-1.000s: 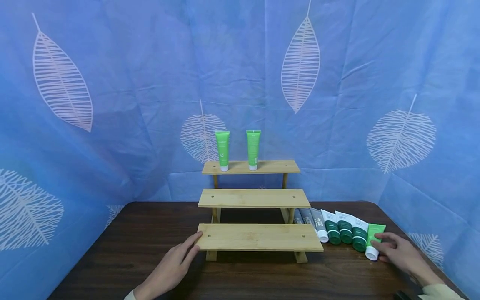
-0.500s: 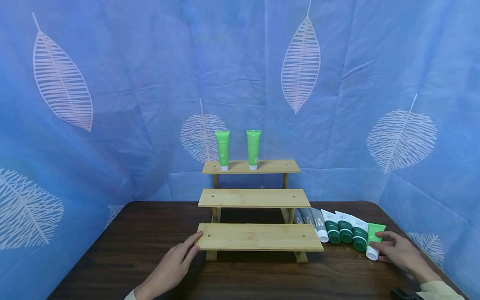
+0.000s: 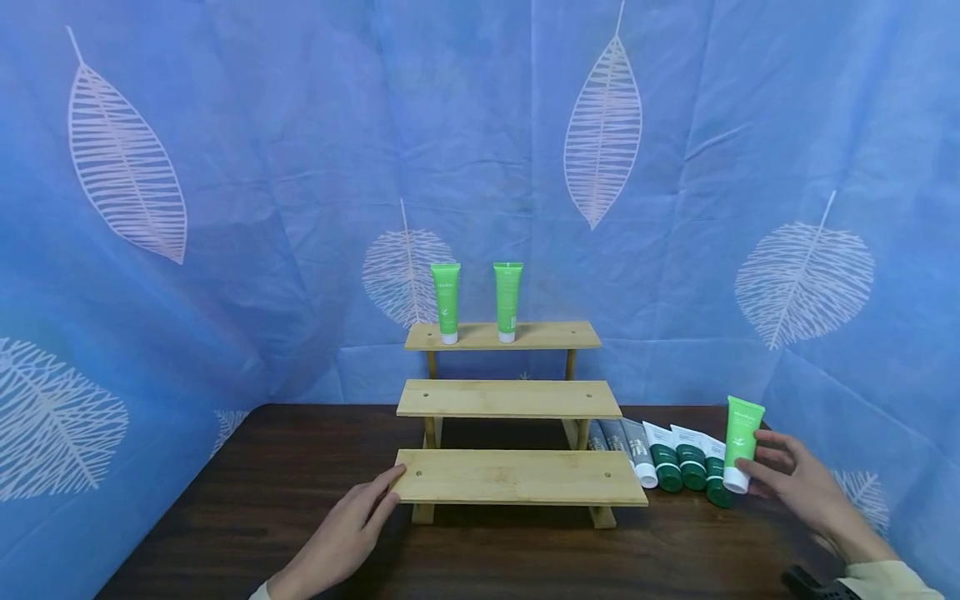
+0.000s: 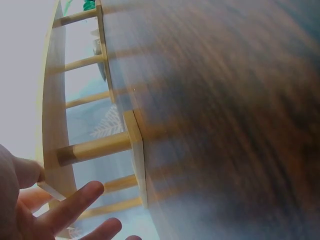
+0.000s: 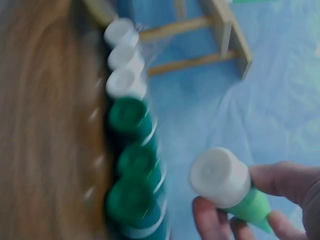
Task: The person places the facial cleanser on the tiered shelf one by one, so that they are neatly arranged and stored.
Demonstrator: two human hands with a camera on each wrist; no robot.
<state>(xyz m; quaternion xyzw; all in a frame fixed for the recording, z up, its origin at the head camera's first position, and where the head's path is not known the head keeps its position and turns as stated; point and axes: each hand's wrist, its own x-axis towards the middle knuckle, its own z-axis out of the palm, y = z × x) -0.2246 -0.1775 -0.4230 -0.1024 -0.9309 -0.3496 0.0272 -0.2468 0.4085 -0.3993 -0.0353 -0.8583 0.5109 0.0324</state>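
Observation:
A light green tube with a white cap [image 3: 742,437] is pinched in my right hand [image 3: 806,492], raised off the table and nearly upright, cap down. In the right wrist view its white cap [image 5: 220,177] sits between thumb and fingers. My left hand [image 3: 337,529] touches the left end of the lowest board of a three-step wooden stand [image 3: 517,477]; in the left wrist view the fingers [image 4: 75,205] lie spread at the board's corner. Two light green tubes stand on the top board, one left [image 3: 447,302], one near the middle [image 3: 507,300].
On the dark wooden table [image 3: 300,467], right of the stand, lie three grey tubes [image 3: 637,450] and three white tubes with dark green caps [image 3: 690,467] in a row. A blue cloth with white leaf prints [image 3: 480,125] hangs behind and at both sides.
My right hand has lifted the light green tube off the table, up and slightly left, from beside the dark-green-capped tubes. The left hand has stayed at the lowest board.

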